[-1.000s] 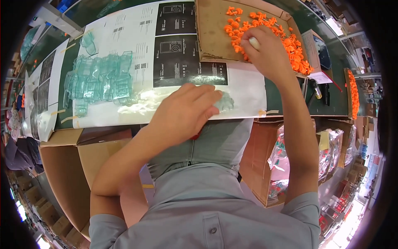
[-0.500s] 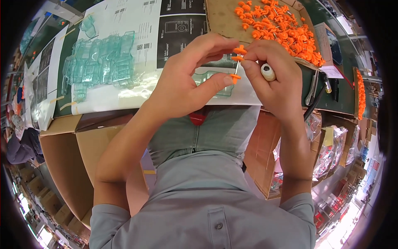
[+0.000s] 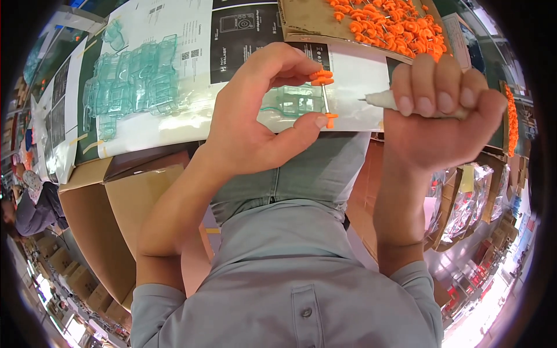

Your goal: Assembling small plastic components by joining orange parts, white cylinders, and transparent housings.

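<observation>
My left hand (image 3: 246, 124) pinches an axle with orange ends (image 3: 322, 79) between thumb and fingers. A thin metal rod runs between its orange ends, standing nearly upright. My right hand (image 3: 444, 124) is wrapped round a white pen-shaped tool (image 3: 380, 100). Its fine metal tip points left toward the axle, some way apart from it. Behind the left hand, a clear teal plastic shell (image 3: 300, 100) lies on the white sheet, partly covered by the fingers. Several more teal shells (image 3: 136, 78) are bunched in rows at the left.
A cardboard tray (image 3: 310, 20) at the far right holds a heap of orange parts (image 3: 400, 29). Printed white and black sheeting (image 3: 197, 110) covers the table. Open cardboard boxes (image 3: 145, 200) stand below the front edge, with one at the right containing clear-wrapped items (image 3: 473, 197).
My right hand has drawn away to the right and turned, its fingers leaving the axle and the white tool now pointing left. One orange piece has moved up the rod beside the top end.
</observation>
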The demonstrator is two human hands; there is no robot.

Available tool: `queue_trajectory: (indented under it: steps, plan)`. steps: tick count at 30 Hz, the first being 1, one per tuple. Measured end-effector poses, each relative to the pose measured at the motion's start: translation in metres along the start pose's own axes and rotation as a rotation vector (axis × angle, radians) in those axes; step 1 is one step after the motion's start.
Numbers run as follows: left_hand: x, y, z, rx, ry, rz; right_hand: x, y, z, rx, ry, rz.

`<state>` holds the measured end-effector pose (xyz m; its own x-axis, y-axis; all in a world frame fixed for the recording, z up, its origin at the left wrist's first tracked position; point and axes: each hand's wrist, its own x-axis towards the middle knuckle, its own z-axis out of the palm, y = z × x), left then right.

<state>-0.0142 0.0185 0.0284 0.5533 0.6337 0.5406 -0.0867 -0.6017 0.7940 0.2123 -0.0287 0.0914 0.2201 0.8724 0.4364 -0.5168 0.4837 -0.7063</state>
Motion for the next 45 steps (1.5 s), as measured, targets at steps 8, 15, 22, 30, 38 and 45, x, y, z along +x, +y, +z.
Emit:
queue_trajectory:
  steps: [8, 15, 22, 30, 38, 45]
  plan:
    - [-0.007, 0.004, 0.009, -0.045, -0.058, 0.020, -0.007, 0.017, 0.008, 0.108, 0.056, -0.029]
    - [-0.013, 0.000, 0.012, -0.058, -0.026, 0.039, -0.005, 0.019, 0.007, 0.118, 0.029, 0.030]
    - [-0.011, -0.006, 0.010, 0.212, -0.049, 0.002, -0.010, 0.019, 0.000, 0.126, 0.130, 0.068]
    - [-0.013, -0.019, 0.013, 0.511, -0.097, 0.018, -0.027, 0.033, -0.004, 0.072, 0.209, 0.112]
    - [-0.013, -0.021, 0.014, 0.482, -0.129, -0.030, -0.032, 0.041, -0.006, 0.082, 0.282, 0.150]
    - [-0.007, -0.018, 0.014, 0.481, -0.157, -0.100, -0.027, 0.058, -0.005, -0.007, 0.314, 0.136]
